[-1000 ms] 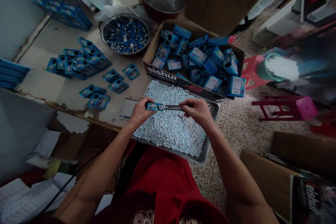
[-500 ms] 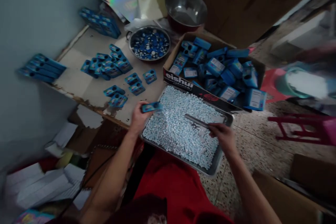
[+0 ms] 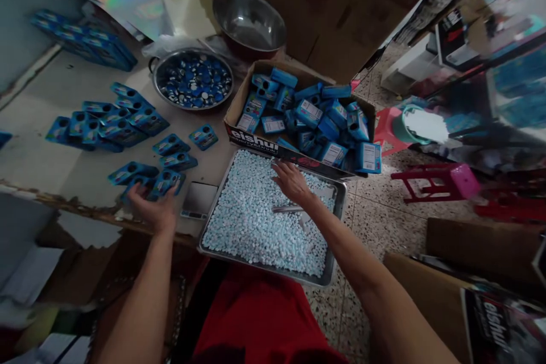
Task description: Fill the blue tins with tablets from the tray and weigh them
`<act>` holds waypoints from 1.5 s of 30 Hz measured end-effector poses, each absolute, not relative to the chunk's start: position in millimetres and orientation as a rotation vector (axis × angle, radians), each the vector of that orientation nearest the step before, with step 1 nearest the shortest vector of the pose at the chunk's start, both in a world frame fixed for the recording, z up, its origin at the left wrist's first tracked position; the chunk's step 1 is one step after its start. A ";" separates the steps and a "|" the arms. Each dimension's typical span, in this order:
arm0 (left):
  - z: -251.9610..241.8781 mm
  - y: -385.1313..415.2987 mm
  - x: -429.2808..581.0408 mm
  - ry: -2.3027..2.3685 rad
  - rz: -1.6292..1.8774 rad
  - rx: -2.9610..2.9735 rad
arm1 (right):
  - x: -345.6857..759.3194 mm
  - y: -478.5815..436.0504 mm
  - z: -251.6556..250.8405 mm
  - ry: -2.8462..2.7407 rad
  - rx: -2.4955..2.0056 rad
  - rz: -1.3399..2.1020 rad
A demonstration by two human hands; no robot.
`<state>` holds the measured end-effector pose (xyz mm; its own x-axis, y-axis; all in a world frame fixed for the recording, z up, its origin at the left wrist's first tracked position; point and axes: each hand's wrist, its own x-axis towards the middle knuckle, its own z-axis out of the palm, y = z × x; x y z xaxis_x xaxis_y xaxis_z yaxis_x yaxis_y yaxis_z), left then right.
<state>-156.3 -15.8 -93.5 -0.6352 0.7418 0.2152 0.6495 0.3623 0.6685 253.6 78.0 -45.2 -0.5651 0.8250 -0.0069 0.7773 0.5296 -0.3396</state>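
Observation:
My left hand (image 3: 154,210) is at the near side of the table with its fingers spread, touching or just beside small blue boxes (image 3: 168,181) that have round holes in their tops. Stretched out over the far part of a metal tray (image 3: 273,273) is my right hand (image 3: 292,182), fingers apart and holding nothing I can see. Small pale blue and white pellets (image 3: 256,222) fill the tray. A metal scoop (image 3: 285,209) lies on them under my right wrist. Between the tray and the blue boxes sits a small flat scale (image 3: 198,199).
A cardboard box (image 3: 251,139) of blue cartons (image 3: 309,114) stands behind the tray. Farther back are a bowl of blue and silver caps (image 3: 196,79) and a steel bowl (image 3: 249,20). More blue boxes (image 3: 123,119) stand at left. A pink stool (image 3: 460,182) is on the floor at right.
My left hand has moved left and set its small blue box among the others on the table. My right hand has let go of the scoop and reached forward. The view has shifted right.

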 end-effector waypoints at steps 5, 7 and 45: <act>-64.7 -32.3 -125.8 2.500 1.066 1.675 | 220.5 103.1 -68.3 -2.722 -1.401 0.378; -59.9 -19.6 -105.4 2.198 0.986 1.943 | 219.5 88.8 -67.6 -2.662 -1.557 0.341; -98.2 -67.0 -37.9 1.781 0.813 1.970 | 161.1 98.0 -51.4 -2.630 -1.394 0.583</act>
<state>-37.9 -67.0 -98.2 0.0386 0.9841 0.1733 0.7757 -0.1388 0.6157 161.1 98.0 -51.4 -0.5731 0.8154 -0.0821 0.7736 0.5053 -0.3823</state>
